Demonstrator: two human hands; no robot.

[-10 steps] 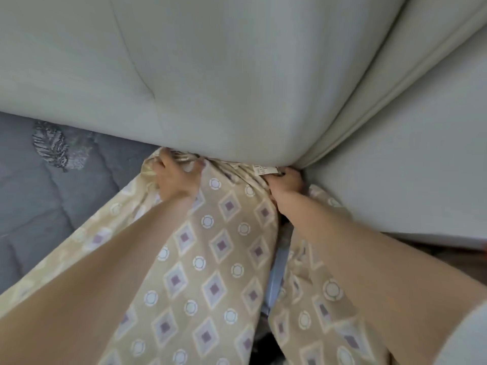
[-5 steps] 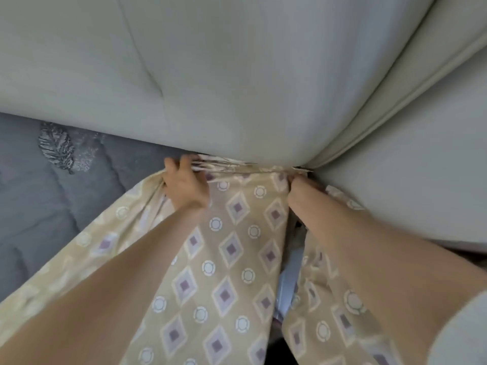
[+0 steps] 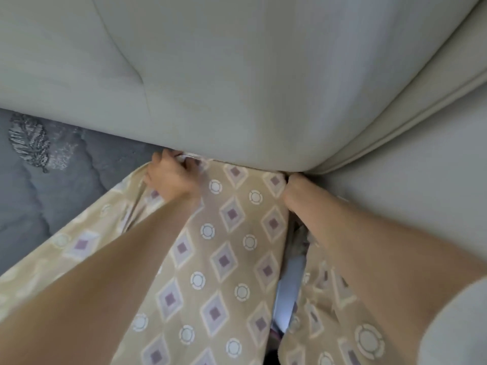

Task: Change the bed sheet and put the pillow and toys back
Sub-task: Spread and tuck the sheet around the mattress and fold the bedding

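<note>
Head view: a grey quilted mattress (image 3: 52, 206) is seen at far left, uncovered there, with a silver leaf embroidery (image 3: 29, 140) stitched near its top edge.

The left hand (image 3: 170, 177) is placed at the head end, right under the padded off-white headboard (image 3: 237, 88). Its fingers are curled round a bunched edge of the sheet (image 3: 232, 246), so the sheet is gripped.

The sheet is beige, printed with purple-centred diamonds and white rings. It is spread from the headboard base down to the bottom of the frame, under both forearms. Its left border is laid diagonally across the grey mattress.

Right of centre the sheet is split by a dark fold gap, in which a pale blue strip (image 3: 288, 293) is exposed.

The right hand (image 3: 293, 187) is pushed down at the corner where the headboard, the sheet and the off-white side panel (image 3: 408, 206) meet. Only the wrist and the back of the hand are shown and the fingers are hidden, so the grip cannot be told. The sheet is touched by that wrist.

A light sleeve (image 3: 458, 330) is seen at bottom right.
</note>
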